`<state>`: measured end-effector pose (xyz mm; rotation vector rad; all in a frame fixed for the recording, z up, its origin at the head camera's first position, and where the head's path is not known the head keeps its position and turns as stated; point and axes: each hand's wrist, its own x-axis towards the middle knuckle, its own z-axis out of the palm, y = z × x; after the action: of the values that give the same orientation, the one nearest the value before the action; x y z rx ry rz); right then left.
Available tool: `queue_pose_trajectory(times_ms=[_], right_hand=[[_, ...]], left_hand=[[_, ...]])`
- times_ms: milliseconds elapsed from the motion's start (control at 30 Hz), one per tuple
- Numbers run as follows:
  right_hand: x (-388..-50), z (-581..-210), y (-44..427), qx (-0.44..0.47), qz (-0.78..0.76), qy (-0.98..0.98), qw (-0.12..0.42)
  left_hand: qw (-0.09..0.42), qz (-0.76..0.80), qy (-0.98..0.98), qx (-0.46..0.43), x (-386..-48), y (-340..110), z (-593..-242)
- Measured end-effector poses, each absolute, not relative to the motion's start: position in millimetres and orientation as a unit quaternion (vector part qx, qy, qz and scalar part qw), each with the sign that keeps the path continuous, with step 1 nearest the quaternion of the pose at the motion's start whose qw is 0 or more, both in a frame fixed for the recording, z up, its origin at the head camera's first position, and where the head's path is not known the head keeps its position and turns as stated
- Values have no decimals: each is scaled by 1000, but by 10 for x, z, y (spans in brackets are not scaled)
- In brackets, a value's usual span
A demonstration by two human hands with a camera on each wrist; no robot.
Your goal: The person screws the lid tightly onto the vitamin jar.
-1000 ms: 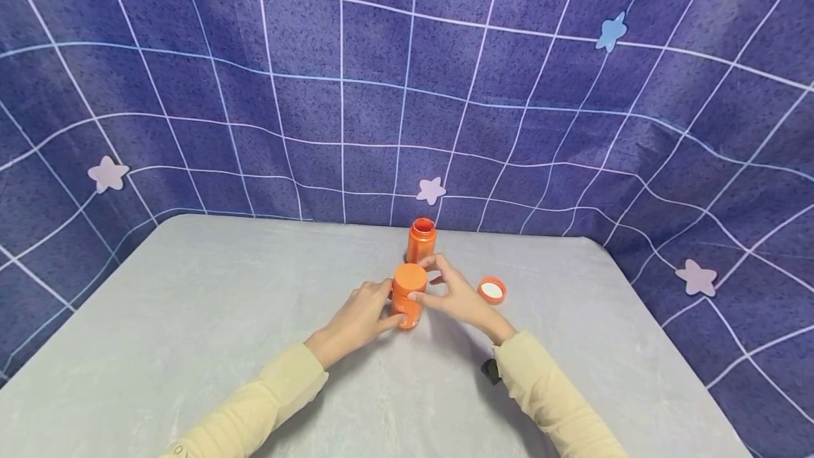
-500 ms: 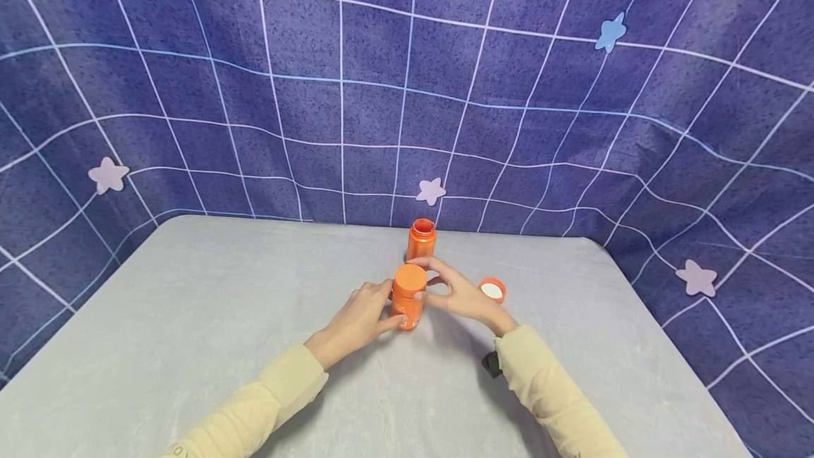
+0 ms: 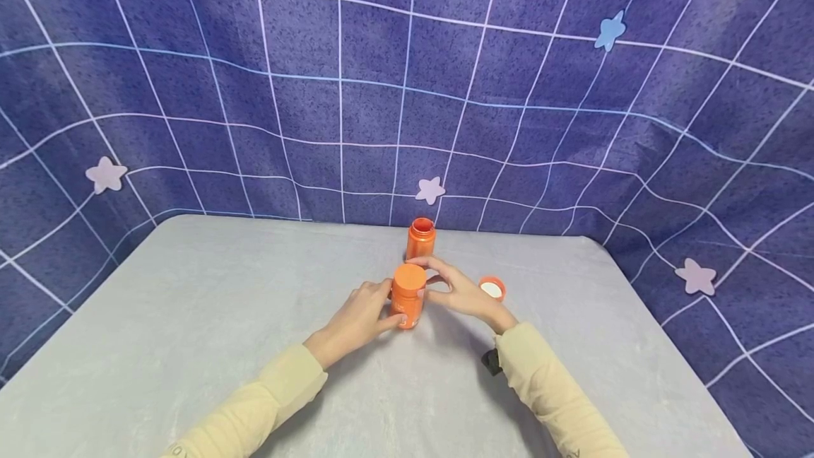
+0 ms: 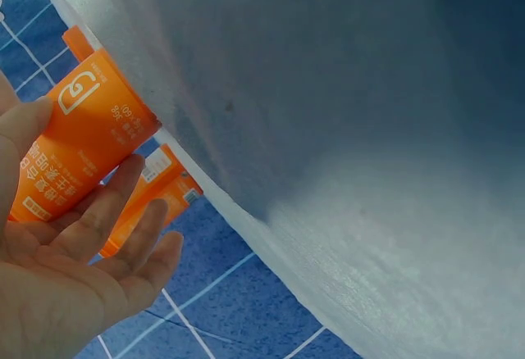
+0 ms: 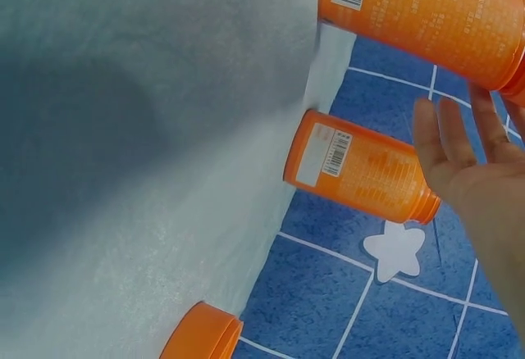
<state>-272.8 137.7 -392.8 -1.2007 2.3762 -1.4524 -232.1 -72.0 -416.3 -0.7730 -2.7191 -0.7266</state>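
Observation:
An orange bottle (image 3: 405, 310) with a flat orange cap (image 3: 410, 276) stands upright on the table in the head view. My left hand (image 3: 356, 318) grips its body, thumb on the near side; white print shows on the bottle (image 4: 78, 134) in the left wrist view. My right hand (image 3: 461, 293) has thumb and index finger around the cap. Just behind stands a second orange bottle (image 3: 421, 242), uncapped, its mouth facing up. In the right wrist view this open bottle (image 5: 361, 166) shows a barcode, near the right hand's outer fingers.
A loose orange cap (image 3: 492, 289) with a white inside lies face up to the right of the bottles. A small dark object (image 3: 492, 362) shows beside the right cuff. The grey table (image 3: 254, 267) ends at a blue gridded curtain (image 3: 286, 126) with stars.
The right hand's thumb and index finger have shifted round the cap, the index finger reaching farther behind it. The left hand and both bottles stay where they were.

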Motion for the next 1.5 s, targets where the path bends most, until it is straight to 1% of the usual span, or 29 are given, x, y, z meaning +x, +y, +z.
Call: queue_pose_trajectory(times_ms=[167,467,667,867,1267,1500], right_hand=[[-2692,-3937,1358,-366,-476,799,33],[-2588,-3997,1271,-318,-446,835,-60],[-2567,-4003,1260,-307,-425,848,-71],[-2600,-3998,1303,-329,-430,839,-53],[-2697,-3913,1401,-375,-481,790,52],[-2709,-3891,1423,-393,-477,783,63]], left_hand=[[113,-249,-925,-265,-2319,-719,-4161],[120,-250,-923,-268,-2328,-720,-4179],[121,-248,-923,-269,-2333,-720,-4191],[111,-247,-927,-261,-2319,-716,-4184],[109,-252,-925,-262,-2312,-718,-4166],[107,-255,-924,-264,-2310,-723,-4160]])
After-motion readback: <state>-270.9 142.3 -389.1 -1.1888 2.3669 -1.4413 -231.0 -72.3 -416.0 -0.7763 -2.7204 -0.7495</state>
